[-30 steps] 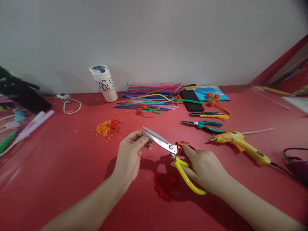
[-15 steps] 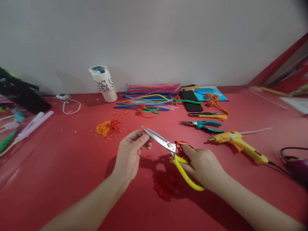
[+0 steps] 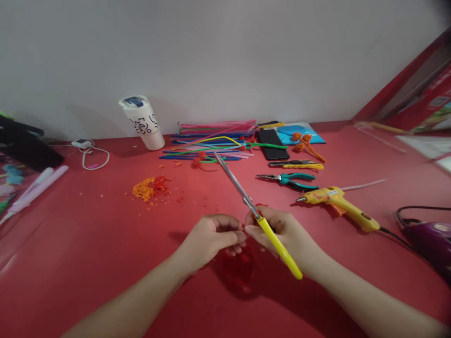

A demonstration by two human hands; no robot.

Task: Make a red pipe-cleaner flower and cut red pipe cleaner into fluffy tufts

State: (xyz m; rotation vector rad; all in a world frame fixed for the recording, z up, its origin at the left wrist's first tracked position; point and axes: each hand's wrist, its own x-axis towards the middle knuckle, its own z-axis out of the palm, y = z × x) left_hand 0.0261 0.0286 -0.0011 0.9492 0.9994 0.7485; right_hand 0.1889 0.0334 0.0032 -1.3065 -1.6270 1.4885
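Note:
My right hand (image 3: 287, 234) grips the yellow handles of a pair of scissors (image 3: 246, 199), whose closed steel blades point up and away toward the far left. My left hand (image 3: 213, 237) is curled in a pinch just left of the right hand, its fingertips meeting my right thumb over something small and red that I cannot make out. Below both hands a pile of red fuzzy trimmings (image 3: 239, 272) lies on the red table (image 3: 88, 253).
Teal-handled pliers (image 3: 289, 179), a yellow glue gun (image 3: 338, 204) and a utility knife (image 3: 296, 165) lie to the right. Coloured pipe cleaners (image 3: 211, 141), a phone (image 3: 272, 143) and a white cup (image 3: 141, 122) stand near the wall. Orange-red trimmings (image 3: 148, 187) lie left.
My left hand let go of the blade tip and came back to meet my right hand. The scissors swung upright, blades now pointing away.

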